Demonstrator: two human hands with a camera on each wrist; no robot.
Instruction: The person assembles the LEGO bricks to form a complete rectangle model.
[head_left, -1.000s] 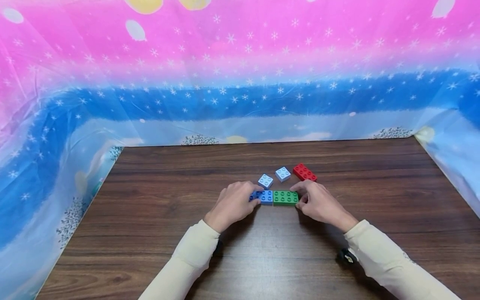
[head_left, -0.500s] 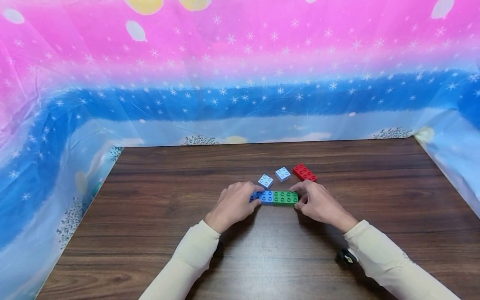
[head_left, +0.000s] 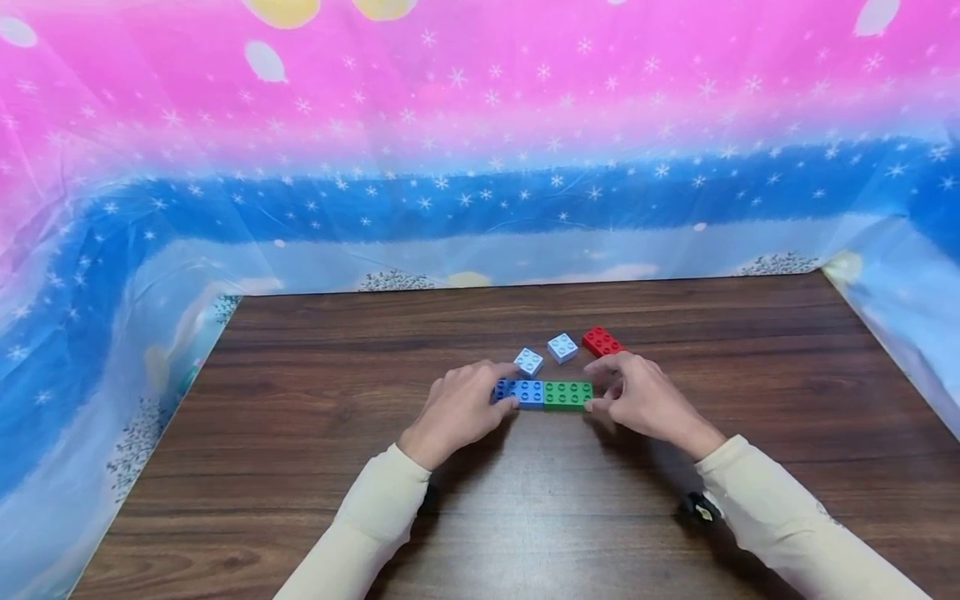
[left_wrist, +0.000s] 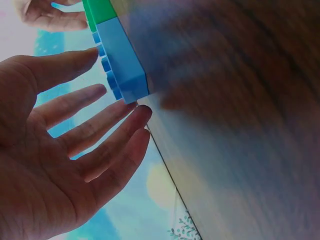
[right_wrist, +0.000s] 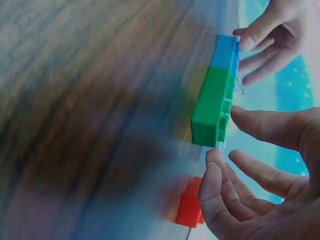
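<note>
A blue toy building brick (head_left: 530,392) and a green one (head_left: 567,396) lie end to end in a straight row on the wooden table, studs up. My left hand (head_left: 456,410) is at the blue brick's outer end. In the left wrist view its fingers are spread and loose, the thumb beside the studs of the blue brick (left_wrist: 120,55). At the green brick's outer end is my right hand (head_left: 651,398). The right wrist view has its thumb near the studs of the green brick (right_wrist: 212,102), with the other fingers loosely bent beyond the end.
Behind the row lie two small white bricks (head_left: 528,362) and a red brick (head_left: 602,341), partly covered by the right hand. A patterned cloth (head_left: 480,200) hangs along the table's (head_left: 337,350) back edge and sides.
Both hands have loosened from the brick ends; the right fingers have spread and shifted slightly outward. Blue and green bricks stay side by side. The head view has shifted a little.
</note>
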